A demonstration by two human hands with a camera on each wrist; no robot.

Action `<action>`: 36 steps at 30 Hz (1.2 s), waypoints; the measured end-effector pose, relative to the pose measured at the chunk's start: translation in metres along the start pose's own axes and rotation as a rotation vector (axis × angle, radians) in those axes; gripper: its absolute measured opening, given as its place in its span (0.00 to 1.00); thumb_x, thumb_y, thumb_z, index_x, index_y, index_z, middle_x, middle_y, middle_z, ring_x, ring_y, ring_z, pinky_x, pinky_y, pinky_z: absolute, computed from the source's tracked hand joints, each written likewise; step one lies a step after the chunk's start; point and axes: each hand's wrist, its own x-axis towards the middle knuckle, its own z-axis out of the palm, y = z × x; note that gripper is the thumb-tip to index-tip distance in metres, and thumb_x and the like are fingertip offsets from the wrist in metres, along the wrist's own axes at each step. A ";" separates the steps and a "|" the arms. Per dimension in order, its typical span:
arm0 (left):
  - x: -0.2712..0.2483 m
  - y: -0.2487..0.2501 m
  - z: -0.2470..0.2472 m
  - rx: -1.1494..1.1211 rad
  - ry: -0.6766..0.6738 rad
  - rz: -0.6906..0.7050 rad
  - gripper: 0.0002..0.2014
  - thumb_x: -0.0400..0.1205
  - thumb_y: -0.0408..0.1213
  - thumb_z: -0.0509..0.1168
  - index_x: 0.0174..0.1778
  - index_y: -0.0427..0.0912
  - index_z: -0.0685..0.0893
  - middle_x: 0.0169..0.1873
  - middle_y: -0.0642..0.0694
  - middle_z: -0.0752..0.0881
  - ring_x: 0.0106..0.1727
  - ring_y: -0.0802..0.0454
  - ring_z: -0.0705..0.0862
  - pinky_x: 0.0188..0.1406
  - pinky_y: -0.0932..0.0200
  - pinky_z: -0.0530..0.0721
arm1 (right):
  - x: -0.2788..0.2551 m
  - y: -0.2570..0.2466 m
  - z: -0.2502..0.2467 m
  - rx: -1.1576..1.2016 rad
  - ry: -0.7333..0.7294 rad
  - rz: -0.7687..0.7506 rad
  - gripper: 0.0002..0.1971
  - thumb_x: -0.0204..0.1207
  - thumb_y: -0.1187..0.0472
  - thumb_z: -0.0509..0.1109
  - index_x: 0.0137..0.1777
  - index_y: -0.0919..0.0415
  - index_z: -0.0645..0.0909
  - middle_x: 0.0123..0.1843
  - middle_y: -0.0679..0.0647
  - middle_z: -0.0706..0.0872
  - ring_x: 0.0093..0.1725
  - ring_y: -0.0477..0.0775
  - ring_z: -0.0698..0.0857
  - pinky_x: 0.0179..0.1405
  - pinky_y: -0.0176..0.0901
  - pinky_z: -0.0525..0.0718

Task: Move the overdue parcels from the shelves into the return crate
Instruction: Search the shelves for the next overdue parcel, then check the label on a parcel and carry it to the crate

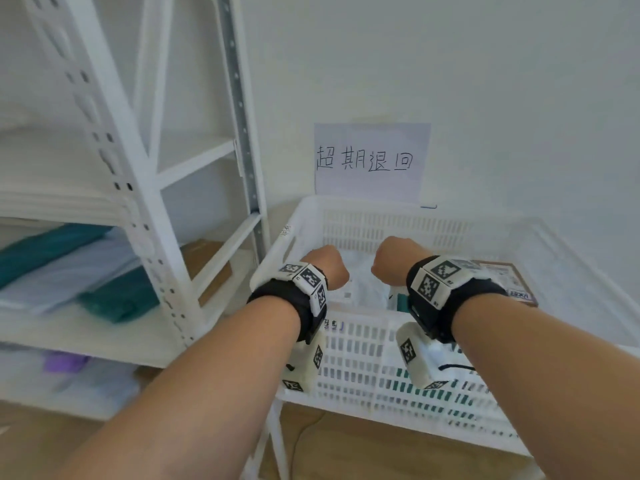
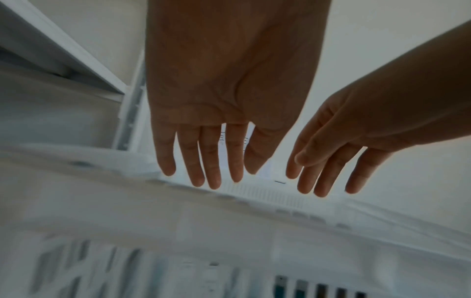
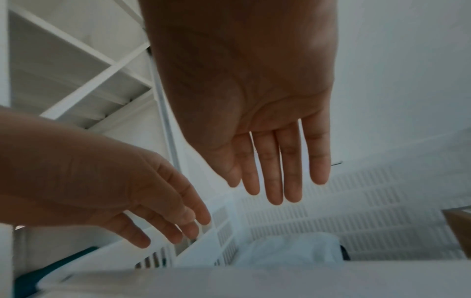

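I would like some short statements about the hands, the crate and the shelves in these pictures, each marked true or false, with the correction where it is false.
1. Both hands are open and hold nothing. True: the left hand and the right hand have straight fingers and no parcel.
2. The white crate has nothing in it. False: a white bag parcel and a brown box lie inside.
3. A paper sign with handwriting hangs on the wall behind the crate. True.
4. The shelves stand to the right of the crate. False: they stand to its left.
5. Teal parcels lie on a shelf. True.
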 end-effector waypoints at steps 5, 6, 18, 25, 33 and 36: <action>-0.024 -0.067 -0.016 -0.030 0.067 -0.041 0.13 0.82 0.33 0.58 0.51 0.30 0.85 0.47 0.32 0.87 0.53 0.37 0.87 0.35 0.58 0.76 | -0.011 -0.068 0.012 -0.002 0.003 -0.105 0.12 0.75 0.66 0.60 0.30 0.61 0.68 0.31 0.54 0.76 0.30 0.53 0.76 0.29 0.42 0.74; -0.031 -0.080 -0.019 -0.042 0.097 -0.027 0.14 0.82 0.33 0.58 0.54 0.32 0.87 0.51 0.34 0.88 0.55 0.38 0.87 0.40 0.57 0.80 | -0.015 -0.083 0.016 0.005 0.014 -0.122 0.11 0.74 0.65 0.60 0.31 0.61 0.69 0.32 0.54 0.77 0.31 0.54 0.78 0.31 0.42 0.75; -0.097 -0.272 -0.047 0.039 0.110 -0.046 0.12 0.84 0.34 0.58 0.50 0.37 0.88 0.52 0.41 0.88 0.56 0.41 0.86 0.55 0.52 0.83 | -0.057 -0.256 0.094 -0.120 -0.188 -0.297 0.09 0.78 0.63 0.62 0.40 0.63 0.81 0.40 0.57 0.87 0.45 0.60 0.88 0.49 0.51 0.88; -0.130 -0.407 -0.073 0.035 0.104 -0.231 0.11 0.81 0.32 0.59 0.48 0.35 0.86 0.49 0.38 0.88 0.50 0.39 0.86 0.50 0.53 0.83 | -0.057 -0.348 0.145 -0.145 -0.202 -0.324 0.13 0.76 0.62 0.62 0.55 0.60 0.86 0.55 0.55 0.87 0.51 0.57 0.88 0.54 0.51 0.88; -0.169 -0.536 -0.075 0.042 0.071 -0.366 0.13 0.83 0.34 0.59 0.58 0.36 0.85 0.52 0.41 0.85 0.59 0.40 0.85 0.56 0.52 0.82 | -0.070 -0.462 0.214 -0.197 -0.160 -0.435 0.16 0.79 0.59 0.60 0.64 0.56 0.82 0.64 0.54 0.83 0.62 0.58 0.83 0.57 0.46 0.79; -0.172 -0.567 -0.082 -0.033 0.091 -0.398 0.15 0.84 0.32 0.58 0.65 0.36 0.81 0.59 0.41 0.82 0.65 0.41 0.81 0.65 0.51 0.79 | -0.069 -0.502 0.223 -0.179 -0.142 -0.463 0.14 0.79 0.60 0.61 0.62 0.55 0.81 0.62 0.55 0.84 0.60 0.58 0.83 0.54 0.46 0.79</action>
